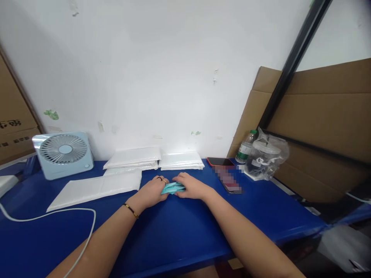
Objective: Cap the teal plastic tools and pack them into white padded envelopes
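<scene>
Forearms: both come in from the near edge of the blue bench [179, 231] and meet near its middle; I see a thin bracelet [131, 209] on the left wrist.
Cable: a white cable [72, 216] curves over the near left part of the bench and runs off its near edge.
Left hand: my view shows the left hand [153, 189] palm down, fingers together and bent, pressing on the left end of the teal item; two rings sit on the fingers.
Right hand: the right hand [189, 186] lies flat, fingers together, covering the right end of the same item.
Teal item: a small folded teal piece [173, 188], maybe thin cloth or plastic, I cannot tell which; it lies on the bench between the two hands, touching both.
Flat white mailer: one long white padded bag [95, 189] lies just left of the left hand.
Phone: a phone [224, 173] with red case lies right of the right hand, partly blurred.
Far edge: two stacks of white bags [156, 158] rest against the wall.
Far left corner: a pale blue fan [63, 152] stands upright.
Far right corner: a plastic bottle [246, 146] and a clear bag [266, 156] with something inside stand next to each other.
</scene>
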`<state>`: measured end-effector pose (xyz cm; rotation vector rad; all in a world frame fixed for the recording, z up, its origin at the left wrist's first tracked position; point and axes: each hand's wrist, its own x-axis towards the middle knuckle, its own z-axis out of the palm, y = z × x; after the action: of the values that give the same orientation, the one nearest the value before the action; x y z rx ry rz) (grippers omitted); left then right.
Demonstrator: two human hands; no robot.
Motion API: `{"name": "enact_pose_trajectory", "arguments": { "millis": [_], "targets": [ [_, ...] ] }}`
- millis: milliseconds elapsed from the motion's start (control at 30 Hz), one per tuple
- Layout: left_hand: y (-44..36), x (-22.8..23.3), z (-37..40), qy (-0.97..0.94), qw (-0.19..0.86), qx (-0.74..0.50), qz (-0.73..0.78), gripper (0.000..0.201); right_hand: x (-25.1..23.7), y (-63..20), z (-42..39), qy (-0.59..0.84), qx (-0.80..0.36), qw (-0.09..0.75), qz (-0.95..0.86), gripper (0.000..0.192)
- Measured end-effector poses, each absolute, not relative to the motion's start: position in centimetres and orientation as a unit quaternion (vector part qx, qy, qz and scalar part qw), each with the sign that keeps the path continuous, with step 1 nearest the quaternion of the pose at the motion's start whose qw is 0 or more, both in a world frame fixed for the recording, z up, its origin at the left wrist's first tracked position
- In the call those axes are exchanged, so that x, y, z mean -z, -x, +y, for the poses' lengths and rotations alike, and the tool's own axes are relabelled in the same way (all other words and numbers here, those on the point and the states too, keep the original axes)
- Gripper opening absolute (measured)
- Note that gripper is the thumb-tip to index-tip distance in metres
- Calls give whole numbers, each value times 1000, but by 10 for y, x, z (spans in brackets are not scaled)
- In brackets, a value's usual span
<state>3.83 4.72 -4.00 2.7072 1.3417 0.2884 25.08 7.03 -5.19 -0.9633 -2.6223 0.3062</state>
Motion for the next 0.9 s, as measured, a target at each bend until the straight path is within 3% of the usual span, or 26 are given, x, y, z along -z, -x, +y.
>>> {"name": "enact_pose_trajectory", "arguments": {
  "millis": [133,367,467,567,667,800,900],
  "targets": [
    [-46,43,45,-889,40,-83,448,22,50,-238,61,355,-22,124,-927,32],
    [-50,51,43,-873,27,-96,478,17,30,-228,49,391,33,37,-919,30],
    [-56,44,40,-846,95,-185,491,17,-9,-233,37,384,22,96,-918,37],
    [-72,30,32,-796,185,-335,469,12,-56,-236,25,349,-27,210,-913,56],
    [-92,22,22,-730,253,-431,465,14,-84,-228,17,349,-40,264,-898,37],
    [-105,26,9,-677,310,-475,470,11,-71,-211,12,372,-45,231,-898,41],
    [-106,32,6,-660,313,-503,462,18,-47,-207,8,363,-104,272,-885,38]
  ]
}}
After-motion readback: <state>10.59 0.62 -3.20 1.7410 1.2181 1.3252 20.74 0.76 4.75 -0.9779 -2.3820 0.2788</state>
